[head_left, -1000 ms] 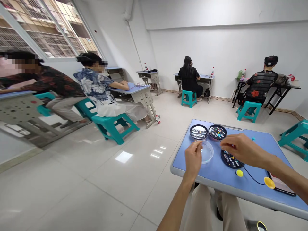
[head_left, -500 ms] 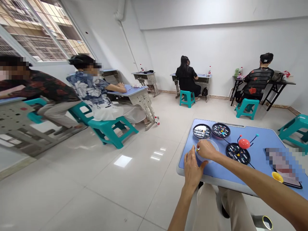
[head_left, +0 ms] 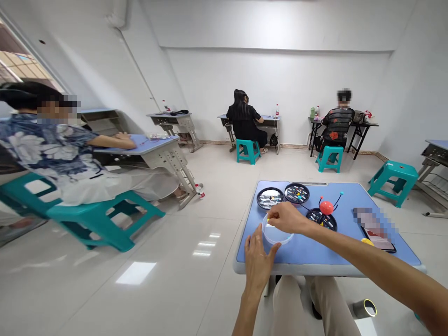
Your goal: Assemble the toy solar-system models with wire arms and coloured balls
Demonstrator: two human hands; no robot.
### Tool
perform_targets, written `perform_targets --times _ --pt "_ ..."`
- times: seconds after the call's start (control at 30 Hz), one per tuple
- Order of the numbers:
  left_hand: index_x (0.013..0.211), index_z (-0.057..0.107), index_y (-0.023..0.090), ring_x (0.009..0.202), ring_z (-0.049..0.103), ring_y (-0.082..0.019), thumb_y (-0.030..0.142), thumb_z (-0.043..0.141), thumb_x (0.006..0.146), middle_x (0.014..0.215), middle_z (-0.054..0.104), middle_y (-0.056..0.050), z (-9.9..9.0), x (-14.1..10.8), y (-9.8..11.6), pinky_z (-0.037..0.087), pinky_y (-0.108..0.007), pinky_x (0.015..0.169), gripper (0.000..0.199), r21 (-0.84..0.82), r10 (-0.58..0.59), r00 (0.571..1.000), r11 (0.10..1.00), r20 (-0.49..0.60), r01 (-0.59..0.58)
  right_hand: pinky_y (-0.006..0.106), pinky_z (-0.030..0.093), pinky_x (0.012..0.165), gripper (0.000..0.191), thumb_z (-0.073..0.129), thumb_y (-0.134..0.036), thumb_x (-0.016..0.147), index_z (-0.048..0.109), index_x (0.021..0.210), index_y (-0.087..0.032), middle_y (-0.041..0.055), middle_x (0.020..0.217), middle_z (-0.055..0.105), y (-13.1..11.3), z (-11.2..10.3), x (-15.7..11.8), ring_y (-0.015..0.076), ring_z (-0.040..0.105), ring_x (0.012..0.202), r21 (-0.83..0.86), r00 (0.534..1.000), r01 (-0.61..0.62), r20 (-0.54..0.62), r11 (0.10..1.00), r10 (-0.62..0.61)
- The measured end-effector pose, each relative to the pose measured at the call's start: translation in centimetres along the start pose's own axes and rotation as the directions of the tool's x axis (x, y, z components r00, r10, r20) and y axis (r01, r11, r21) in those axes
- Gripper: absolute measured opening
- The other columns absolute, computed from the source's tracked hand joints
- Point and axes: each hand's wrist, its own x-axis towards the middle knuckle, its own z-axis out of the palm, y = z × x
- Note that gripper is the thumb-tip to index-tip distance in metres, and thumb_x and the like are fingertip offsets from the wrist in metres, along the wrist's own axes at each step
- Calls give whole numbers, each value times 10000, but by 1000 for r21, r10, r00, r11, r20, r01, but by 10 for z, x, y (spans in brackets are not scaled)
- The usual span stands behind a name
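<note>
right hand (head_left: pixel 287 217) over clear dish (head_left: pixel 276 233) | black trays (head_left: pixel 270 198) behind | phone (head_left: pixel 374 228) rightward

Clear round dish (head_left: pixel 279 237), lying flat, small yellow piece (head_left: pixel 269 220) pinched near its rim

"What can be seen of you at the near side?"
"My left hand (head_left: pixel 259 261) and my right hand (head_left: pixel 289 218), both bare, with slender fingers; my left forearm (head_left: pixel 245 311) and right forearm (head_left: pixel 367 254) are bare too, as far as they show; the right one shows at greater length, running to the near right corner."
"And what do you wear lower down?"
"Beige trousers (head_left: pixel 291 305) on both legs; the cloth looks pale and plain, with soft shading along the folds."
"Any footwear?"
"A dark shoe (head_left: pixel 317 311), a small patch of it between my trouser legs; its fastening is hidden; which foot it covers, I cannot tell."
</note>
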Motion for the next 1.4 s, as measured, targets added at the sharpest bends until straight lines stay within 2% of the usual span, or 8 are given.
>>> perform_targets --times 0.07,0.17,0.27,0.43,0.6,0.73,1.1,1.4 --pt "1423 406 191 1376 390 -348 532 603 830 1444 491 -153 -6 0 5 368 -574 1080 712 -30 -72 997 997 4 72 232 491 591 162 585 -166 808 733 866 -137 34 676 692 6 -29 -20 136 633 620 377 998 13 50 926 -34" --pt "1344 501 181 1305 476 -335 517 576 854 1381 541 -153 -13 -1 19 431 -538 1034 599 -82 -103 988 992 -116 94 228 480 550 137 709 -249 752 743 797 -123 29 697 660 23 -62 -54 109 581 588 845 998 -29 54 534 -31" --pt "1147 633 199 1101 623 -278 446 579 877 1157 664 -113 -17 -4 46 515 -446 929 370 -141 16 967 988 -254 -53 205 446 521 175 764 -265 726 756 793 -103 32 677 648 41 -73 -81 85 554 563 933 993 -112 114 343 13" --pt "1052 661 226 894 678 -180 245 593 899 948 704 -39 -15 -14 108 547 -296 789 169 -245 277 914 903 -297 -353 209 428 533 206 776 -283 741 756 811 -90 48 708 658 63 -61 -104 77 552 562 953 989 -150 149 265 21" --pt "1125 667 254 820 652 -154 160 602 888 903 677 -31 -3 -8 145 546 -269 718 263 -297 483 830 778 -281 -553 229 403 541 216 791 -311 720 747 795 -113 8 614 611 67 -56 -111 87 527 555 952 992 -123 128 280 -1" --pt "1047 709 265 751 619 -137 164 595 899 837 648 -25 5 4 154 530 -253 657 212 -309 524 801 740 -291 -597 237 392 543 234 802 -340 690 734 746 -123 -13 569 569 67 -67 -112 93 497 552 937 994 -109 109 332 21" --pt "1017 711 237 769 627 -107 159 626 883 847 665 6 14 28 174 514 -224 725 177 -523 424 860 684 -282 -509 236 428 555 213 765 -340 741 710 757 -135 7 634 612 70 -91 -105 100 533 577 933 999 -12 -1 360 36" --pt "937 702 185 762 631 -152 208 588 856 851 674 -35 50 23 117 535 -278 715 142 -525 143 989 839 -34 -140 276 454 601 186 743 -314 712 692 815 -168 10 699 614 118 -116 -108 124 527 607 761 961 -5 -177 648 215"
